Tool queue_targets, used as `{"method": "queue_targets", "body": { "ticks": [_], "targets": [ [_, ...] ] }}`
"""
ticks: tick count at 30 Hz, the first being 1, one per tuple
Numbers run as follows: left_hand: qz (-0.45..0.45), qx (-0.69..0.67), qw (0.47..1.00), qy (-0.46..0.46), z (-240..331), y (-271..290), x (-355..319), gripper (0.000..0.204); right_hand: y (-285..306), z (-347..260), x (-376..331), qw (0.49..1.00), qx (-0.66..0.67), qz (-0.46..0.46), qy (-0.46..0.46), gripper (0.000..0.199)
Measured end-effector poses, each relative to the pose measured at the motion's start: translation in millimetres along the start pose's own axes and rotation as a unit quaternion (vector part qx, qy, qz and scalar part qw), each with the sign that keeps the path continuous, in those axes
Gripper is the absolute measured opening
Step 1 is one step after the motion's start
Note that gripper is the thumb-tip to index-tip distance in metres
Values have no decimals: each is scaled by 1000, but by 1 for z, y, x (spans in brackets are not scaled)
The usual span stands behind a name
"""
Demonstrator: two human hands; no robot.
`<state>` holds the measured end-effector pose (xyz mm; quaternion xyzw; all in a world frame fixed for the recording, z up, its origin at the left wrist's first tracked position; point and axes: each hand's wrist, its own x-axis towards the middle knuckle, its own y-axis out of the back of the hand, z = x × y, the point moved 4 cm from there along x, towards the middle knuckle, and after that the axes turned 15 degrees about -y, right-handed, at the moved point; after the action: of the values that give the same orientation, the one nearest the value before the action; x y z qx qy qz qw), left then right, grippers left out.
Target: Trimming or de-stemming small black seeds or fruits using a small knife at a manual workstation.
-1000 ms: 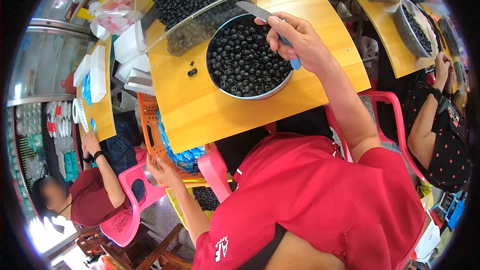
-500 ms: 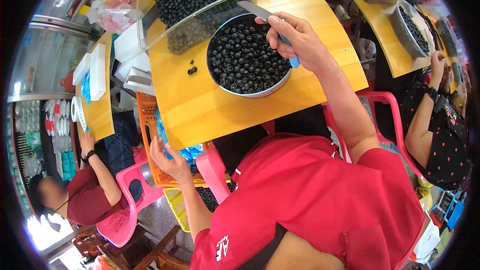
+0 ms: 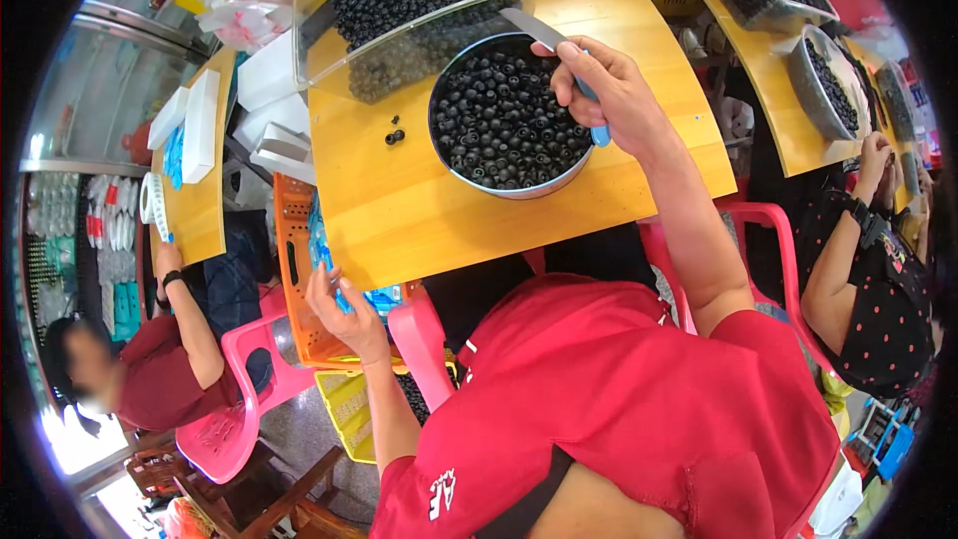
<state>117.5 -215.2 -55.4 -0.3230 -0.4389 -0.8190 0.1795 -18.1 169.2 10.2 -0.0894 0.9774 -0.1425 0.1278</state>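
My right hand [image 3: 621, 100] is closed around the light-blue handle of a knife [image 3: 532, 28], its blade pointing to the far left over the rim of a round metal basin [image 3: 511, 196]. The basin is full of small, round, black, shiny pieces [image 3: 509, 120], some with ring-like openings; I cannot tell their exact kind. My left hand [image 3: 351, 319] is just off the table's near-left edge, above an orange crate [image 3: 291, 269] with blue packets. Its fingers are partly curled and apart from the thumb, with nothing visible between them.
A clear plastic tub [image 3: 424, 22] of black pieces stands behind the basin on the wooden table [image 3: 439, 240]. Two or three loose pieces [image 3: 395, 137] lie left of the basin. A yellow basket [image 3: 349, 414] is below. People sit at tables to the left and right.
The table and its contents have shifted slightly right in view. My left hand's fingers have drawn in a little. My right hand still grips the knife over the basin.
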Motion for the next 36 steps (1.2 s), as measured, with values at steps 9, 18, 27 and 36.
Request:
{"method": "queue_targets", "body": {
  "ticks": [9, 18, 27, 36],
  "targets": [
    [-51, -26, 997, -51, 29, -28, 9, 35, -1, 0, -1, 1000, -4, 3, 2, 33],
    [-133, 89, 981, -112, 37, -39, 11, 46, -2, -2, -4, 1000, -7, 17, -4, 32],
    [-135, 112, 976, -127, 40, -39, 10, 42, -2, 0, -6, 1000, -4, 19, 8, 31],
    [-105, 39, 989, -94, 42, -36, 17, 38, -1, -2, -4, 1000, -7, 20, -8, 31]
  ]
}}
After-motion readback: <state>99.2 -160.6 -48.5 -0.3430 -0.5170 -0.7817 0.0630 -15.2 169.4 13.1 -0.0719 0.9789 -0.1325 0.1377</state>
